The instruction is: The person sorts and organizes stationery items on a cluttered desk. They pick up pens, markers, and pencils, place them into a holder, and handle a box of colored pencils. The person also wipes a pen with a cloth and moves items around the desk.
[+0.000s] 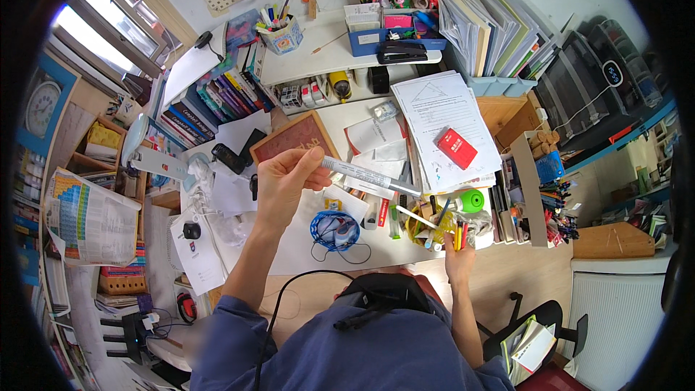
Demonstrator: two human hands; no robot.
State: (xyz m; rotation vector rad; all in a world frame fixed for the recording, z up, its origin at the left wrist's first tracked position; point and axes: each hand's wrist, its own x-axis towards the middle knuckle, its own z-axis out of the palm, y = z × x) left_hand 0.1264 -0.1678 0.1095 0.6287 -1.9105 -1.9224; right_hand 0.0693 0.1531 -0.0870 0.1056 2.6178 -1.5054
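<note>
My left hand point(288, 184) is raised over the desk and pinches one end of a silver-grey marker pen point(366, 175). The marker bears small print and points to the right, tilted slightly down. Lower right, my right hand point(460, 260) is closed around a few red and yellow pens or pencils point(460, 234), tips up. It is at the desk's front edge, beside a heap of small stationery in what looks like a yellow container point(417, 231). A white stick-like pen point(417, 217) slants across that heap. A green round-topped object point(471, 201) lies just behind it.
A blue woven basket point(335, 231) with a cable stands mid-desk. Behind are a wood-framed board point(288, 138) and stacked papers point(440, 119) under a red box point(457, 148). Right of the desk, a cardboard box point(529, 190) stands by many pens point(559, 201). An office chair point(543, 320) is lower right.
</note>
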